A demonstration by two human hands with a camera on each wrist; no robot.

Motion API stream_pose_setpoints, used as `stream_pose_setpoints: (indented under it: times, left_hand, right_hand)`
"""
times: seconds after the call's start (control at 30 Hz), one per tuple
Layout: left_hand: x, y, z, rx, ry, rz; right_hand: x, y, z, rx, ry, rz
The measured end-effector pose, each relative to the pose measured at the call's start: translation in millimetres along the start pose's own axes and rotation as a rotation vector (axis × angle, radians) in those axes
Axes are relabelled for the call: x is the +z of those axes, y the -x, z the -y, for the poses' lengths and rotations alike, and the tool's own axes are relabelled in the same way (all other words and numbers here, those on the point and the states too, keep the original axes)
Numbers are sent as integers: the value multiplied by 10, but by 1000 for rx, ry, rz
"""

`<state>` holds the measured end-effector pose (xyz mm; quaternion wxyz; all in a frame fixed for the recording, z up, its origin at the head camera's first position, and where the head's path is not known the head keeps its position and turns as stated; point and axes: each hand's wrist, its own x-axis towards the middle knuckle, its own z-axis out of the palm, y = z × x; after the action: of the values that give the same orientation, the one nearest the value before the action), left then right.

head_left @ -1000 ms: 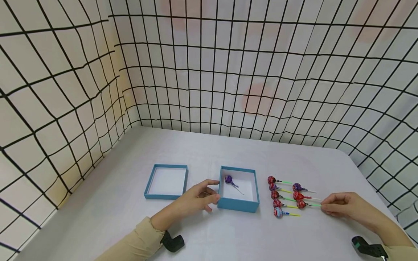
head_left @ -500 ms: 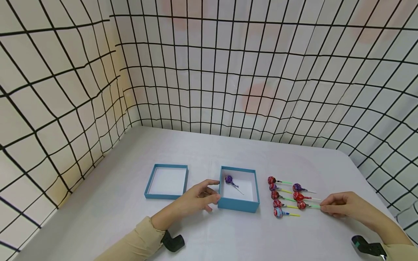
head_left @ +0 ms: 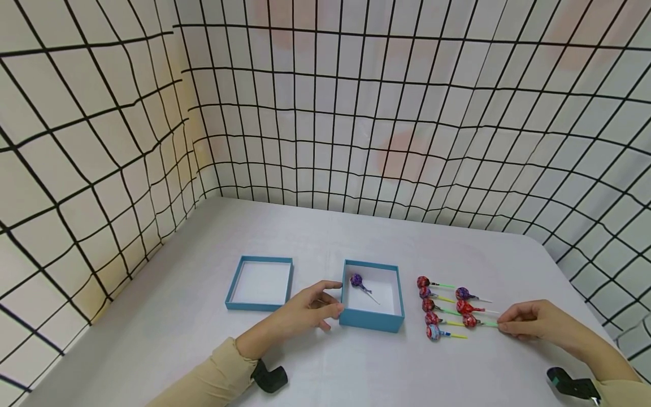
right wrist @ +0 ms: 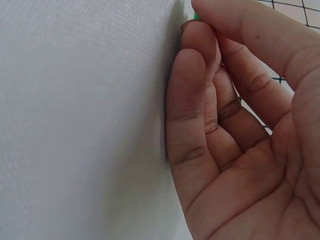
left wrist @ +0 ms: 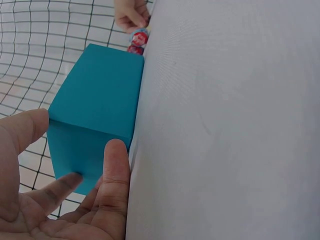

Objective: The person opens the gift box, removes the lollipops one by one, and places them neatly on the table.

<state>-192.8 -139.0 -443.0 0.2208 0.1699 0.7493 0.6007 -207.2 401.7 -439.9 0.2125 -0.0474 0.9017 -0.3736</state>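
Observation:
My right hand (head_left: 539, 323) pinches the green stick of a red-wrapped lollipop (head_left: 469, 320) at the near end of the right column. In the right wrist view only a sliver of the green stick (right wrist: 196, 16) shows between thumb and finger. My left hand (head_left: 305, 310) touches the left side of a blue box (head_left: 371, 321); the left wrist view has its fingertips (left wrist: 116, 155) against the blue wall. Inside that box lies a purple lollipop (head_left: 356, 280) with a white stick. Several other lollipops (head_left: 433, 332) lie in two columns right of the box.
A shallow blue lid (head_left: 249, 307), white inside, lies left of the box. The white tabletop (head_left: 346, 373) is bounded by a black grid net (head_left: 325, 113) at the back and sides. Dark wrist-worn devices (head_left: 269, 377) sit by both sleeves.
Hardly any motion: the right hand and the lollipop it pinches have shifted very slightly to the left. The left hand and the box stay as they were.

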Motion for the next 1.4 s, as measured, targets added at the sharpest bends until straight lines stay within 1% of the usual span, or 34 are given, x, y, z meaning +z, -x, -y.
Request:
stream_pose_setpoints:
  times: [0.23, 0.47, 0.6, 0.67, 0.83, 0.9, 1.1, 1.4]
  left_hand:
    - [17, 1, -14, 1, -2, 1]
    - [18, -3, -21, 1, -2, -2]
    - [23, -3, -30, 5, -4, 0]
    - [22, 2, -37, 9, -5, 2]
    - [16, 14, -49, 22, -9, 9]
    - [13, 18, -49, 22, -11, 8]
    - [7, 23, -42, 23, -11, 7]
    - [1, 21, -34, 23, -5, 8]
  right_hand:
    - [-11, 9, -5, -2, 13, 6]
    - [-53, 53, 42, 3, 10, 23]
    - [-104, 53, 112, 8, 54, 2]
    - [-134, 40, 170, -3, 77, -8]
    - [-174, -12, 411, -41, 116, -22]
    - [-157, -34, 545, -46, 126, -34]
    - [-73, -122, 947, -93, 170, -58]
    - [78, -297, 1481, -159, 169, -21]
